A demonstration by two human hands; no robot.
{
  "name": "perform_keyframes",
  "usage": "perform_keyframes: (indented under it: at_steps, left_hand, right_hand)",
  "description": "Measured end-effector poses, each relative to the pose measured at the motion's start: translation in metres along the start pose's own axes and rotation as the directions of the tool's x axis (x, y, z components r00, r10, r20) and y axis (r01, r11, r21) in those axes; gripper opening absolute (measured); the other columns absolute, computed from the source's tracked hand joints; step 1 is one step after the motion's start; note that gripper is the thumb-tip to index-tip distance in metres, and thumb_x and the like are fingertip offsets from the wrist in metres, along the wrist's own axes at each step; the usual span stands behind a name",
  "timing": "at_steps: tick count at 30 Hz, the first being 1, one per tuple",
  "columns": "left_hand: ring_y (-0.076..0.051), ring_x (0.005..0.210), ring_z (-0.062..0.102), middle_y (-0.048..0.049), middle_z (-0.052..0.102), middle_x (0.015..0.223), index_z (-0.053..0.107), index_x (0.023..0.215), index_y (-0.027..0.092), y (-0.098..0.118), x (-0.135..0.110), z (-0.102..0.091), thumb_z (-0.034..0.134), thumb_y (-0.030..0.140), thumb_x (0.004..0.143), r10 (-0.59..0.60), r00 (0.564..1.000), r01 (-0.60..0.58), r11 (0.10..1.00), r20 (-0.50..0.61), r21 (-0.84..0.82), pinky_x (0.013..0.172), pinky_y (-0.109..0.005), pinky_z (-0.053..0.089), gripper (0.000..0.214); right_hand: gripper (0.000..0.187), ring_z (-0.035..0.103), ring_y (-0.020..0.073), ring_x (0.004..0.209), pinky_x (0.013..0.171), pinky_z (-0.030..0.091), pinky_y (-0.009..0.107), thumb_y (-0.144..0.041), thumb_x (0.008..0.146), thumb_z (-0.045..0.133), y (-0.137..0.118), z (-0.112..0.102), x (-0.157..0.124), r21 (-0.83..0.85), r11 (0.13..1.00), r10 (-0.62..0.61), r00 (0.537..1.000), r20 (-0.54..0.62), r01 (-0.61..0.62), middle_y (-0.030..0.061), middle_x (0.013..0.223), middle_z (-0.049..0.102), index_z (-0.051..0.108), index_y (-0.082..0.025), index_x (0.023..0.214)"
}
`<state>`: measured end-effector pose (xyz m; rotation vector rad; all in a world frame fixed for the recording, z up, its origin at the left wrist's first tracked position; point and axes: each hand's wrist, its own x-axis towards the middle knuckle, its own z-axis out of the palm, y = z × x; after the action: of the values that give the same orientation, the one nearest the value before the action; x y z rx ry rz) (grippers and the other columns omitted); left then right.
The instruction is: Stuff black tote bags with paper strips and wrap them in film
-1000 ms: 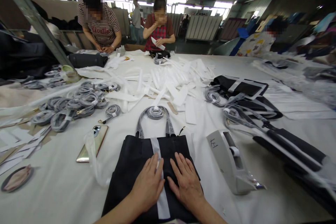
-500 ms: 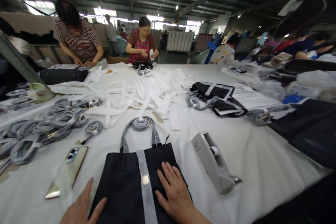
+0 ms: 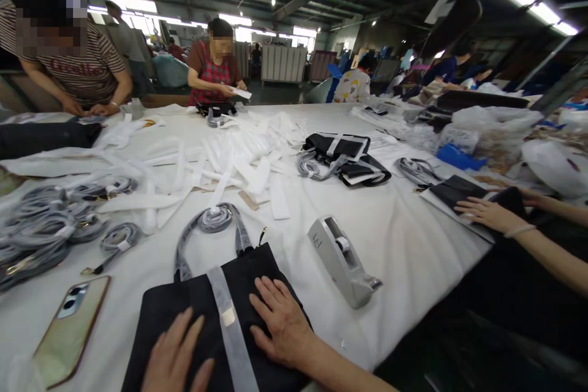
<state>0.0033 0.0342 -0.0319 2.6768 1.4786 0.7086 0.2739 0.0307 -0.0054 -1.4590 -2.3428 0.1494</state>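
Observation:
A black handbag (image 3: 197,300) lies flat on the white-covered table in front of me. A strip of translucent wrapping (image 3: 235,343) runs down its middle, over a small gold plate. Its handles (image 3: 184,245) are wrapped in plastic and extend away from me, beside a coiled wrapped strap (image 3: 215,218). My right hand (image 3: 280,321) rests flat on the right half of the bag, fingers spread. Over the lower left part is my left hand (image 3: 177,355), fingers apart and slightly blurred; whether it touches the bag I cannot tell.
A grey tape dispenser (image 3: 342,263) stands to the right, a phone (image 3: 73,327) to the left. Several coiled straps (image 3: 50,220) are heaped at left. White strips (image 3: 257,165) and another black bag (image 3: 340,147) lie farther back. A co-worker's hand (image 3: 493,214) is on black material at right.
The view has swung right, bringing a co-worker's arms into sight. My left hand has moved from the bag's left edge onto or over its front. My right hand stays on the bag.

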Motion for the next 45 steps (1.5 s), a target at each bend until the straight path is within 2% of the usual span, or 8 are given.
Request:
perform_keyframes:
  at_steps: [3, 8, 19, 27, 34, 39, 42, 45]
  left_hand:
    - [-0.036, 0.131, 0.038, -0.0113, 0.042, 0.145, 0.023, 0.147, 0.028, 0.039, 0.032, 0.029, 0.051, 0.033, 0.085, 0.249, 0.965, -0.253, 0.966, 0.081, 0.052, 0.097, -0.055, 0.04, 0.069]
    - [-0.04, 0.132, 0.034, -0.0114, 0.04, 0.146, 0.035, 0.143, 0.03, 0.05, 0.03, 0.059, 0.054, 0.034, 0.084, 0.24, 0.957, -0.261, 0.958, 0.165, 0.121, 0.098, -0.061, 0.032, 0.063]
    - [-0.041, 0.135, 0.027, -0.0141, 0.029, 0.152, 0.029, 0.146, 0.029, 0.09, 0.077, 0.06, 0.06, 0.039, 0.079, 0.316, 0.93, -0.329, 0.943, 0.188, 0.042, 0.102, -0.066, 0.023, 0.074]
    - [-0.042, 0.137, 0.022, -0.0082, 0.021, 0.156, 0.033, 0.145, 0.023, 0.093, 0.08, 0.065, 0.053, 0.041, 0.083, 0.172, 0.942, -0.206, 0.974, 0.287, 0.092, 0.101, -0.06, 0.029, 0.067]
    - [-0.033, 0.111, 0.052, -0.0147, 0.002, 0.158, 0.021, 0.146, 0.038, 0.084, 0.131, 0.024, 0.07, 0.03, 0.075, 0.277, 0.834, -0.301, 0.953, 0.478, -0.027, 0.083, -0.046, 0.045, 0.087]
    - [-0.037, 0.121, 0.045, -0.0089, 0.033, 0.151, 0.056, 0.115, 0.029, 0.078, 0.189, 0.013, 0.084, 0.05, 0.054, 0.589, 0.618, -0.598, 0.782, 0.52, -0.175, 0.098, -0.057, 0.036, 0.07]
    - [-0.029, 0.127, 0.042, -0.0059, 0.059, 0.126, 0.058, 0.092, 0.022, 0.066, 0.191, 0.026, 0.074, 0.06, 0.065, 0.778, 0.494, -0.717, 0.617, 0.388, -0.324, 0.113, -0.056, 0.012, 0.049]
    - [-0.017, 0.11, 0.055, -0.0004, 0.067, 0.098, 0.057, 0.083, 0.02, 0.049, 0.172, 0.031, 0.055, 0.038, 0.091, 0.809, 0.561, -0.726, 0.583, 0.176, -0.365, 0.113, -0.045, 0.016, 0.02]
  right_hand:
    - [0.036, 0.048, 0.0192, 0.127, 0.106, 0.04, 0.039, -0.021, 0.092, 0.039, 0.015, -0.007, -0.008, 0.178, 0.978, 0.141, 0.975, -0.169, -0.111, 0.0083, 0.133, 0.057, 0.059, -0.02, 0.122]
    - [0.03, 0.067, 0.0196, 0.083, 0.071, 0.055, 0.03, -0.033, 0.094, 0.043, 0.038, -0.017, -0.032, 0.458, 0.723, 0.658, 0.718, -0.226, -0.518, 0.0073, 0.095, 0.071, 0.068, -0.02, 0.103]
    - [0.029, 0.058, 0.0177, 0.067, 0.06, 0.045, 0.028, -0.04, 0.087, 0.051, 0.031, -0.01, -0.048, 0.544, 0.646, 0.672, 0.737, -0.074, -0.535, 0.0026, 0.071, 0.06, 0.067, -0.021, 0.073]
    - [0.043, 0.061, 0.0157, 0.07, 0.069, 0.047, 0.027, -0.041, 0.079, 0.059, 0.072, 0.004, 0.012, 0.655, 0.437, 0.813, 0.583, 0.007, -0.617, 0.0054, 0.086, 0.069, 0.063, -0.013, 0.111]
    - [0.041, 0.057, 0.0139, 0.051, 0.052, 0.044, 0.024, -0.043, 0.086, 0.045, 0.107, 0.009, 0.046, 0.72, 0.286, 0.871, 0.485, 0.081, -0.633, 0.0044, 0.057, 0.064, 0.067, -0.012, 0.072]
    - [0.048, 0.066, 0.0178, 0.072, 0.065, 0.051, 0.028, -0.048, 0.086, 0.052, 0.109, -0.016, 0.012, 0.751, 0.252, 0.86, 0.497, 0.115, -0.61, 0.0086, 0.087, 0.071, 0.06, -0.011, 0.116]
    - [0.037, 0.064, 0.0191, 0.073, 0.069, 0.051, 0.031, -0.043, 0.083, 0.059, 0.079, -0.03, -0.03, 0.744, 0.258, 0.842, 0.521, 0.14, -0.617, 0.0067, 0.084, 0.071, 0.067, -0.015, 0.107]
    - [0.02, 0.062, 0.0173, 0.071, 0.067, 0.05, 0.029, -0.033, 0.086, 0.057, 0.044, -0.035, -0.069, 0.717, 0.379, 0.757, 0.642, 0.122, -0.584, 0.0046, 0.081, 0.069, 0.072, -0.02, 0.089]
